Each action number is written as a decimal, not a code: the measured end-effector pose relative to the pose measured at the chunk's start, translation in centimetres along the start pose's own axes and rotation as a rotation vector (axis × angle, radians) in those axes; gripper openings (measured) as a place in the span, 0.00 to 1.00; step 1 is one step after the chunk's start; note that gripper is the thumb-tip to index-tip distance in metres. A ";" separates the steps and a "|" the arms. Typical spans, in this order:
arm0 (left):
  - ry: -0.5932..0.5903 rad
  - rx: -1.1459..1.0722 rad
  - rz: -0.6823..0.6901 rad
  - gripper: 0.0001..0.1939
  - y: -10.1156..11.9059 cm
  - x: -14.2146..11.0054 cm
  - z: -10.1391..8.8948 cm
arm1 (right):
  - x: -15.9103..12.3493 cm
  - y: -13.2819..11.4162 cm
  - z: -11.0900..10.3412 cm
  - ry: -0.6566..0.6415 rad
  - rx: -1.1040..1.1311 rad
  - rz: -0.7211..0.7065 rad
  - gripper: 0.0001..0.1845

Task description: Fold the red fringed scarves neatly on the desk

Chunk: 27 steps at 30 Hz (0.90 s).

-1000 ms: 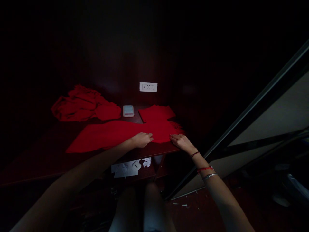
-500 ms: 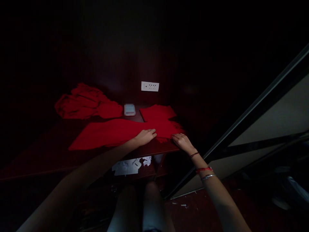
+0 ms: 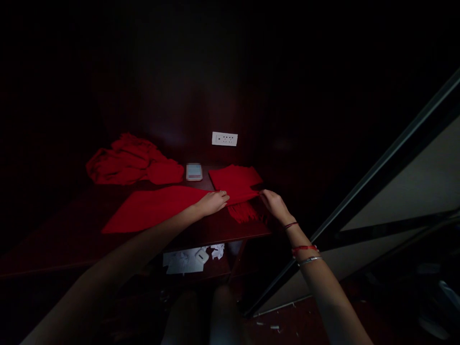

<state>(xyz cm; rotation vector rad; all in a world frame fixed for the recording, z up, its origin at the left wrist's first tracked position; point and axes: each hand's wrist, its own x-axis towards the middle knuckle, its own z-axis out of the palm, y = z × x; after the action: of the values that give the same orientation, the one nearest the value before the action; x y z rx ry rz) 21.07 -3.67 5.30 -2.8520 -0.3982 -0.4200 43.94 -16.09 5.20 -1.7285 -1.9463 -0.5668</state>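
Observation:
A long red scarf lies spread on a dark wooden table. Its fringed right end hangs in a fold between my hands. My left hand is closed on the scarf's near edge at the middle. My right hand pinches the same edge further right, lifted a little off the table. A folded red cloth lies just behind both hands.
A crumpled heap of red cloth sits at the back left. A small pale box stands between the heap and the folded cloth, under a white wall socket. White paper scraps lie below the table. A slanted dark frame runs at the right.
Both hands have lifted the scarf's near right edge and carried it away from me, so the fringed end now folds over. The view has tilted slightly.

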 end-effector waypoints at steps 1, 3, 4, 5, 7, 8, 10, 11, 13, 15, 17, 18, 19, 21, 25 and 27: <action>0.036 -0.039 -0.026 0.08 -0.4 0.3 -0.4 | 0.9 0.0 -0.7 -0.005 0.024 0.002 0.09; 0.107 -0.116 -0.076 0.08 -1.3 0.8 -1.4 | 2.9 0.1 -2.1 -0.029 0.064 -0.008 0.08; 0.133 -0.149 -0.094 0.08 -1.7 0.9 -2.1 | 3.9 0.2 -2.8 -0.050 0.074 -0.019 0.08; 0.152 -0.178 -0.105 0.08 -2.1 1.1 -2.7 | 4.8 0.2 -3.5 -0.076 0.077 -0.030 0.07; 0.169 -0.240 -0.113 0.09 -2.7 1.0 -4.0 | 6.3 0.1 -4.9 -0.149 0.056 -0.053 0.07; 0.167 -0.277 -0.119 0.09 -2.8 0.9 -4.5 | 7.0 0.0 -5.4 -0.187 0.034 -0.062 0.08; 0.153 -0.355 -0.148 0.10 -3.0 0.6 -5.0 | 8.0 -0.3 -6.4 -0.253 -0.024 -0.073 0.09; 0.146 -0.390 -0.167 0.11 -3.1 0.5 -5.0 | 8.4 -0.5 -6.8 -0.279 -0.053 -0.077 0.09; 0.145 -0.450 -0.201 0.12 -3.1 0.2 -4.8 | 8.9 -0.8 -7.2 -0.319 -0.098 -0.094 0.09; 0.172 -0.533 -0.210 0.10 -3.2 0.1 -4.3 | 9.2 -0.9 -7.4 -0.344 -0.118 -0.122 0.09; 0.208 -0.631 -0.200 0.08 -3.2 0.1 -3.9 | 9.2 -0.8 -7.2 -0.342 -0.103 -0.135 0.10; 0.224 -0.664 -0.190 0.08 -3.1 0.1 -3.8 | 9.2 -0.7 -7.0 -0.330 -0.087 -0.130 0.10; 0.234 -0.674 -0.181 0.11 -3.1 0.1 -3.8 | 9.0 -0.6 -6.8 -0.315 -0.068 -0.123 0.11; 0.237 -0.619 -0.153 0.14 -2.9 -0.1 -4.0 | 8.6 -0.4 -6.4 -0.299 -0.033 -0.109 0.10; 0.178 -0.385 -0.006 0.12 -2.1 -0.7 -4.4 | 7.5 -0.3 -6.0 -0.276 -0.009 -0.091 0.10; 0.123 -0.279 0.038 0.13 -1.7 -0.8 -4.4 | 7.0 -0.5 -6.2 -0.234 -0.023 -0.105 0.11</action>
<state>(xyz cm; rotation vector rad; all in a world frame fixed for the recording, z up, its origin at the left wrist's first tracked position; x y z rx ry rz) 18.69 -3.38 9.42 -3.0731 -0.2810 -0.6901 43.28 -14.21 14.32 -1.7827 -2.2097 -0.4401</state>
